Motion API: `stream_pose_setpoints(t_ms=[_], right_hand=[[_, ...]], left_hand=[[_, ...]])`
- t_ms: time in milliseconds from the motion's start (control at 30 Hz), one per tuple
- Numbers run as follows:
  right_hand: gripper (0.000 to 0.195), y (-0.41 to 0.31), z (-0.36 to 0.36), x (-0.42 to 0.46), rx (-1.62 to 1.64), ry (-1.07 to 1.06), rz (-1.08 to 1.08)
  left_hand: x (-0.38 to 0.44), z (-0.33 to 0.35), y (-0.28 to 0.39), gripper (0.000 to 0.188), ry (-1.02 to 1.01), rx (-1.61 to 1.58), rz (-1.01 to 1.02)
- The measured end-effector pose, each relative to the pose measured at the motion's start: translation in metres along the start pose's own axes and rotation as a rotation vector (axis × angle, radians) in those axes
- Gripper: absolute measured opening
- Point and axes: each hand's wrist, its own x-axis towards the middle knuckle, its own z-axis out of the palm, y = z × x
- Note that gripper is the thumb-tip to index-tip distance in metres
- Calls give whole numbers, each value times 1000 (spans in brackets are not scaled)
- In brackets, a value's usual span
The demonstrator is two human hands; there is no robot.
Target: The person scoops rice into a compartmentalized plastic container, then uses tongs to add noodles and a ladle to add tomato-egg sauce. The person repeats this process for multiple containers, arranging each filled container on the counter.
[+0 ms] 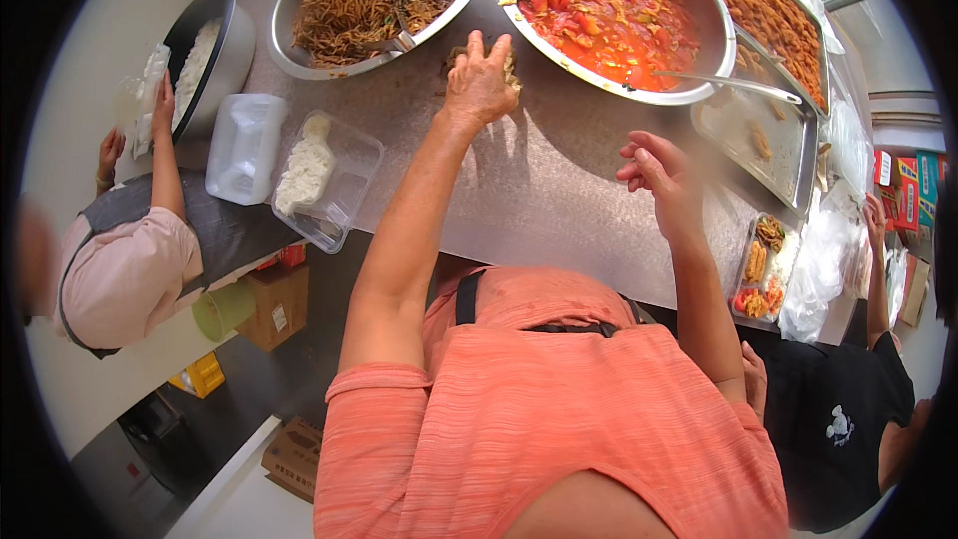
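My left hand (481, 82) reaches down to the metal tabletop (419, 157), between two large steel bowls. Its fingers are spread over a brownish crumpled cloth (511, 73), mostly hidden beneath it; whether it grips the cloth cannot be told. Above the table, to the right, my right hand (657, 172) hovers with bent fingers and nothing visible in it. Shredded brown food with a metal utensil fills the left steel bowl (278, 37). The right steel bowl (550, 52) contains tomato and egg, and a ladle (756, 88) rests across its rim.
At left, a co-worker (127, 254) handles clear containers beside a rice pot (238, 45). A rice-filled plastic tray (352, 165) sits near the table edge. At right are a metal tray (797, 157), a filled meal box (765, 267), plastic bags (819, 269) and another person in black (831, 419).
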Motion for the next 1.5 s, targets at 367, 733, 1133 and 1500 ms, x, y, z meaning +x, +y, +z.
stream_pose_setpoints(t_ms=[367,733,1133,1500], right_hand=[[25,-5,66,20,-385,-134,-172],[42,-61,249,142,-1445,-325,-679],[27,-35,306,207,-1796,-597,-148],[52,-72,235,252,-1649,-638,-110]], left_hand=[[-159,-56,-104,34,628,-306,-196],[-280,-68,-269,44,487,-988,-1193],[-246,-55,-242,49,458,-1228,-1104],[-230,-59,-236,80,471,-1235,-1032]])
